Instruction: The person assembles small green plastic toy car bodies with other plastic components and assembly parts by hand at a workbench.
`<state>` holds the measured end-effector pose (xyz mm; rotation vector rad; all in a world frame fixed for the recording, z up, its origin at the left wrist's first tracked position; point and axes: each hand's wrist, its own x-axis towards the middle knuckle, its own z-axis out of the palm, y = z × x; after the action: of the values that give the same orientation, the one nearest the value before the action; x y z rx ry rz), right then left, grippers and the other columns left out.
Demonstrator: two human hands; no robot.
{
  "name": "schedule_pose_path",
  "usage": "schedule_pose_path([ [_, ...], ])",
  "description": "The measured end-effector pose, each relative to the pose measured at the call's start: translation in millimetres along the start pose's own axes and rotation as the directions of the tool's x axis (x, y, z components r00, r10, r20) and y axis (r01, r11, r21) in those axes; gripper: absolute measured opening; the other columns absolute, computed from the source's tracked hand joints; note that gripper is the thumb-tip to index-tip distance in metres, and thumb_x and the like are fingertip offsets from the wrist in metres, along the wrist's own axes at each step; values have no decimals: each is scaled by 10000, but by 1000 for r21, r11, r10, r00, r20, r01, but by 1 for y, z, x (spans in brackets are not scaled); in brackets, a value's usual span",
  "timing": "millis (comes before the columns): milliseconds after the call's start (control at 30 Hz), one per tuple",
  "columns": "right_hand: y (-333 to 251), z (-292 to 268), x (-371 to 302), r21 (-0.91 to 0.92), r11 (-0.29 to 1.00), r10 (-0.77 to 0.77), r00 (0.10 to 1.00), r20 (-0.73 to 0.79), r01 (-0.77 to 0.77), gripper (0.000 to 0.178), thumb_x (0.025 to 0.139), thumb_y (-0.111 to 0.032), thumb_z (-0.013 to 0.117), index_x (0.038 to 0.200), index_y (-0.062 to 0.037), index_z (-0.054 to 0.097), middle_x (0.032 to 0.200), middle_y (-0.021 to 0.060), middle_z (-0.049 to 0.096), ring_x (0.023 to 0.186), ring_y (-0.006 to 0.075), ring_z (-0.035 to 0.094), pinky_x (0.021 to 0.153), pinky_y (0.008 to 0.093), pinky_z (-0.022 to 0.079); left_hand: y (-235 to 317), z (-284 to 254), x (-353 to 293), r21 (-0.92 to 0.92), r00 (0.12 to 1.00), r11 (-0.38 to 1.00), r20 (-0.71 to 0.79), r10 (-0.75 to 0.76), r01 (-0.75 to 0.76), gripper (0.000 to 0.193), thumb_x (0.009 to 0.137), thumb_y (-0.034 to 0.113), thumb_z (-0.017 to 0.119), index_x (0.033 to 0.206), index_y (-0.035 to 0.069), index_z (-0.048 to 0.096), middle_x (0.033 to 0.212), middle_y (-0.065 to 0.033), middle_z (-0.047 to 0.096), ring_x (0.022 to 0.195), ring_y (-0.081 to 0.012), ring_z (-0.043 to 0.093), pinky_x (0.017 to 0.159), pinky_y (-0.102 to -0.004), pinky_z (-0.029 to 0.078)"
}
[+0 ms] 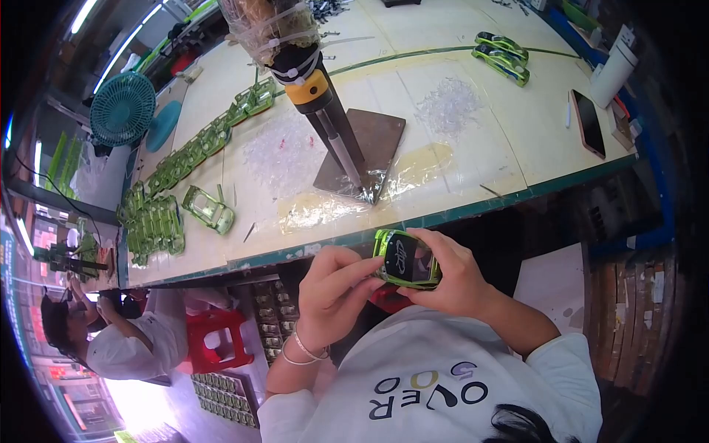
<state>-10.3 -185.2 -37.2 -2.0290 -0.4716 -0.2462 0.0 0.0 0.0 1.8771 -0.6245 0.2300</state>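
Observation:
A bright green toy car body with a black top panel is held in front of my chest, just off the table's front edge. My right hand wraps round its right side, thumb below and fingers along the upper edge. At its left end my left hand pinches with thumb and bent fingers, touching the body. Whether a small part lies between those fingertips is hidden. Beyond the hands, a black press-like tool with a yellow collar rises from a brown base plate.
Rows of green car shells line the table's left, with one loose shell. Small clear plastic parts lie in two heaps. Two car bodies and a phone are on the right. A person sits left beside a red stool.

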Motion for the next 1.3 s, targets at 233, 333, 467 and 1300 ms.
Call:
schedule_pose_path([
  [233, 4, -1, 2, -71, 995, -69, 997, -34, 66, 622, 501, -117, 716, 1059, -2, 466, 915, 159, 551, 790, 300, 562, 681, 343, 463, 7, -4, 7, 235, 990, 966, 106, 88, -111, 311, 588, -51, 660, 890, 11, 618, 697, -49, 482, 594, -139, 461, 522, -219, 368],
  [333, 5, -2, 1, -76, 995, -63, 997, -38, 60, 620, 499, -111, 713, 1057, -1, 468, 917, 160, 552, 793, 305, 561, 685, 344, 463, 7, -2, 9, 289, 982, 943, 136, 131, -165, 315, 589, -35, 660, 897, 19, 619, 680, -46, 477, 589, -156, 458, 527, -233, 370],
  [467, 6, -1, 1, 1, 1000, -6, 998, -65, 6, 596, 517, -118, 710, 1052, -8, 470, 899, 153, 557, 790, 307, 559, 678, 343, 461, -1, 8, 1, 464, 967, 848, 149, 209, -255, 322, 652, 34, 636, 971, 18, 593, 691, -54, 479, 629, -197, 452, 591, -279, 385],
  [1300, 107, -95, 74, -293, 852, 287, 855, -432, -434, 271, 706, -210, 594, 902, -24, 565, 752, 110, 554, 729, 248, 541, 651, 342, 427, -29, 43, -35, -810, 770, 368, 152, -619, 456, 368, 853, 255, 351, 1045, -42, 453, 901, -120, 574, 732, -197, 588, 661, -286, 483],
])
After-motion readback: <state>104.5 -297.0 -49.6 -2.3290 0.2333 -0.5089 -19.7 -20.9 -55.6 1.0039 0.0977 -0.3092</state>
